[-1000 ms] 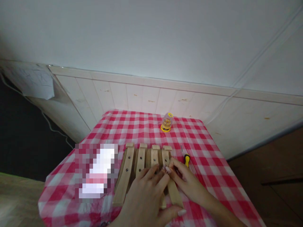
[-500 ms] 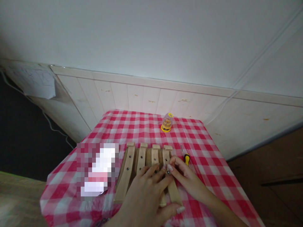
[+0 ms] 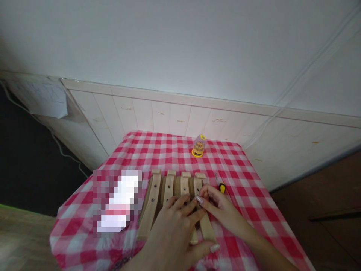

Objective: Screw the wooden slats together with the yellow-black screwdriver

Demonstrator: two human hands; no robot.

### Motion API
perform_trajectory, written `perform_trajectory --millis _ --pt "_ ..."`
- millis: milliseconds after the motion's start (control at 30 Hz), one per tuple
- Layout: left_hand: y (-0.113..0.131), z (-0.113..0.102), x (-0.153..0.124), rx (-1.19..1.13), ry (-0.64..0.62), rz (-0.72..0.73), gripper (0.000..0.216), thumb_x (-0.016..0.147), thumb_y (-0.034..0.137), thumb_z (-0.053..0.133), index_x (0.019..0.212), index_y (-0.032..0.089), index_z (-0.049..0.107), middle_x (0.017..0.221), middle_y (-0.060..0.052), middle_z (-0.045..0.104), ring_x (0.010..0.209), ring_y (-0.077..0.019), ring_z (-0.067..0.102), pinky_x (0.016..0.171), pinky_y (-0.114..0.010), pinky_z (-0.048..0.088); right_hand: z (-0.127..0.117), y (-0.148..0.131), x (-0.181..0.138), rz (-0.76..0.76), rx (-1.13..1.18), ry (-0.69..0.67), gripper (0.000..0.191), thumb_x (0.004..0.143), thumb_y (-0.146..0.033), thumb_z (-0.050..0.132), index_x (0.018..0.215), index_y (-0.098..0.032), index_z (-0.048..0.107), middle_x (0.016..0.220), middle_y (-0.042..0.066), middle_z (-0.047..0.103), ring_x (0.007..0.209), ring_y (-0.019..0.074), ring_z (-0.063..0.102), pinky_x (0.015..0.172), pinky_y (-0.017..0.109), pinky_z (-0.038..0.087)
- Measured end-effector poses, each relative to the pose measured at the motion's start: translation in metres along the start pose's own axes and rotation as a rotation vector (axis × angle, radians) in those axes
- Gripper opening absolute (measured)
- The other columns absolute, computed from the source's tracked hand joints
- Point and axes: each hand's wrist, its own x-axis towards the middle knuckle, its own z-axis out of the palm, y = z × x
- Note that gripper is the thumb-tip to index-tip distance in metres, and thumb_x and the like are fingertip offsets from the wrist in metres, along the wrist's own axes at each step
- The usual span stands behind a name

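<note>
Slatted wooden rack point(image 3: 176, 187) lies near middle of checked tablecloth point(image 3: 234, 160). Your left hand point(image 3: 176, 226), fingers spread, rests across it, hiding central slats. Your right hand point(image 3: 216, 203): fingertips bunched at rightmost slat point(image 3: 208, 229); cannot tell whether pinching anything. Yellow-black screwdriver point(image 3: 222, 188) just right, partly hidden. Clear-domed bit set point(image 3: 199, 146) far. Pixelated object point(image 3: 121, 199) left, unreadable.

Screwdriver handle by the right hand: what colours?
The screwdriver handle is black and yellow, clearest in the head view.
</note>
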Motion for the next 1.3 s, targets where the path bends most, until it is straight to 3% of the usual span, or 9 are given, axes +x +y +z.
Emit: perform_trajectory --millis 433,667,867,1300 --pt "-0.0013 0.0006 0.0015 -0.036 0.011 0.013 0.068 0.088 0.064 0.068 0.141 0.023 0.061 0.148 -0.008 0.059 0.140 -0.0375 0.050 0.115 -0.059 0.041 -0.0008 -0.0008 -0.0063 -0.023 -0.004 -0.030 0.045 0.091 -0.066 0.058 0.079 -0.024 0.048 0.077 -0.003 0.047 0.073 0.0162 0.046 0.069 0.030 0.041" --pt "-0.0026 -0.0002 0.0007 -0.031 0.008 0.023 0.071 0.089 0.066 0.065 0.143 0.019 0.060 0.145 -0.010 0.061 0.140 -0.0377 0.050 0.116 -0.058 0.040 0.0017 0.0000 -0.0070 -0.058 -0.022 -0.004 0.040 0.095 -0.066 0.051 0.108 -0.029 0.043 0.079 -0.005 0.043 0.074 0.0173 0.049 0.074 0.032 0.045" --pt "-0.0047 0.0041 -0.0009 -0.019 0.046 0.041 0.066 0.090 0.066 0.063 0.142 0.025 0.061 0.145 -0.007 0.062 0.139 -0.0361 0.051 0.115 -0.057 0.041 0.0032 -0.0020 -0.0072 -0.079 -0.053 -0.001 0.039 0.097 -0.066 0.046 0.105 -0.028 0.043 0.080 -0.004 0.044 0.075 0.0168 0.049 0.075 0.032 0.046" --pt "-0.0079 0.0076 -0.0018 -0.018 0.054 0.038 0.069 0.093 0.070 0.055 0.145 0.024 0.058 0.146 -0.007 0.061 0.140 -0.0360 0.050 0.116 -0.056 0.040 0.0043 0.0011 -0.0078 -0.055 -0.045 0.013 0.039 0.097 -0.066 0.047 0.104 -0.029 0.042 0.080 -0.004 0.044 0.073 0.0169 0.047 0.071 0.030 0.043"
